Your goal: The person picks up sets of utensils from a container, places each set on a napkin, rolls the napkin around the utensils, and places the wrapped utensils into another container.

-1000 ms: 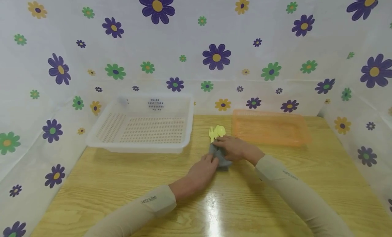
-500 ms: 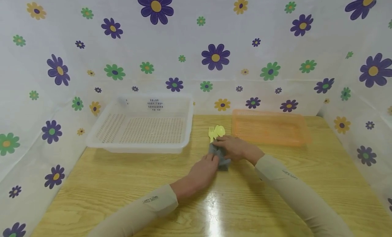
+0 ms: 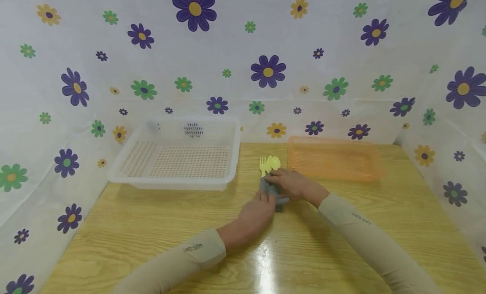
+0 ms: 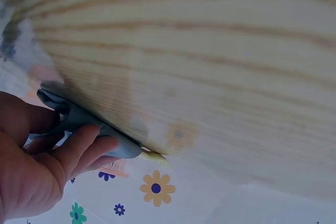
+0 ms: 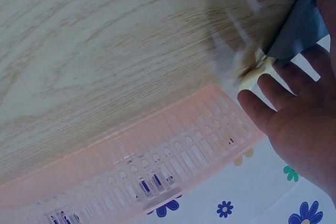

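A grey cloth napkin (image 3: 281,200) lies folded over yellow cutlery at the middle of the table. Beyond its far end stick out a fork (image 3: 263,165), a spoon (image 3: 276,162) and a third yellow piece between them. My left hand (image 3: 255,214) grips the napkin's near left part, thumb and fingers on the grey cloth (image 4: 118,141) in the left wrist view. Across the far end, my right hand (image 3: 295,185) holds the napkin down just below the spoon. The right wrist view has its thumb on the cloth and its other fingers beside a yellow end (image 5: 257,75). The handles are hidden.
A white perforated basket (image 3: 178,181) stands at the back left of the wooden table (image 3: 163,218). An orange slotted basket (image 3: 338,176) is at the back right, close to the right hand. A flower-patterned sheet (image 3: 228,45) rises behind and at both sides.
My left hand has shifted slightly right and its fingers now lie further over the napkin. The napkin's loose near right corner has changed shape. The right hand keeps its place at the far end.
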`<state>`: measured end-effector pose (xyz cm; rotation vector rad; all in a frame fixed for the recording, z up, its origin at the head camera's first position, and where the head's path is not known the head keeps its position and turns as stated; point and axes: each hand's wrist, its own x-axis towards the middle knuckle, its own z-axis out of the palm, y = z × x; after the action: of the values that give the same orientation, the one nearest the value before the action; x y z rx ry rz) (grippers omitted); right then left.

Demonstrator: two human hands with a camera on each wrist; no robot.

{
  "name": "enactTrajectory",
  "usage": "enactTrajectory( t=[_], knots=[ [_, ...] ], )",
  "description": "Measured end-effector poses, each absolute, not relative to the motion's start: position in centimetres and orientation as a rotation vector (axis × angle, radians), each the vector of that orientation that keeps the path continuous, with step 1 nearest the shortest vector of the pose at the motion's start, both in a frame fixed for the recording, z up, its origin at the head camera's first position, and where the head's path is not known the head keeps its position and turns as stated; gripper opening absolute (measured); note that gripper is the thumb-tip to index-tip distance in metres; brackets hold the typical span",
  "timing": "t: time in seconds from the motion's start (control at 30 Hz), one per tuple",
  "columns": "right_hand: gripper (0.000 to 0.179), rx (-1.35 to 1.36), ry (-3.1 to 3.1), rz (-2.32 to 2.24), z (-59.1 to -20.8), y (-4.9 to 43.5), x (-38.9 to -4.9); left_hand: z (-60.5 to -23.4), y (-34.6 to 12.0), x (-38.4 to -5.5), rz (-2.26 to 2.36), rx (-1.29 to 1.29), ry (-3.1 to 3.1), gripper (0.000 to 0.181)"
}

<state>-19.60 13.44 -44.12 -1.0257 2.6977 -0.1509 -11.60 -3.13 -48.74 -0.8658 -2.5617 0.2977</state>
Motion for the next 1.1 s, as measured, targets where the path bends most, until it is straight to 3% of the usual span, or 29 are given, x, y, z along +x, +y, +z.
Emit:
enactTrajectory(
  t=[0.3, 0.67, 0.77, 0.93, 1.1],
  knots=[
    [0.07, -1.036, 2.692, -0.187, -44.4, 13.4, -19.7, -48.7, -2.7, -11.4, 0.448, -0.905, -2.502, 0.008],
    [0.065, -1.146, 2.61, -0.318, -44.3, 14.2, -20.5, -49.4, -2.4, -11.5, 0.489, -0.948, -2.394, 0.014],
    [0.062, -1.144, 2.582, -0.38, -44.2, 14.4, -20.4, -49.5, -2.3, -11.5, 0.441, -0.955, -2.395, 0.024],
    [0.049, -1.025, 2.661, -0.475, -43.6, 14.4, -19.5, -49.8, -2.3, -11.5, 0.409, -0.946, -2.358, 0.054],
    [0.014, -0.869, 2.772, -0.595, -43.7, 14.7, -18.9, -49.8, -2.5, -11.5, 0.431, -0.898, -2.301, 0.058]
  ],
)
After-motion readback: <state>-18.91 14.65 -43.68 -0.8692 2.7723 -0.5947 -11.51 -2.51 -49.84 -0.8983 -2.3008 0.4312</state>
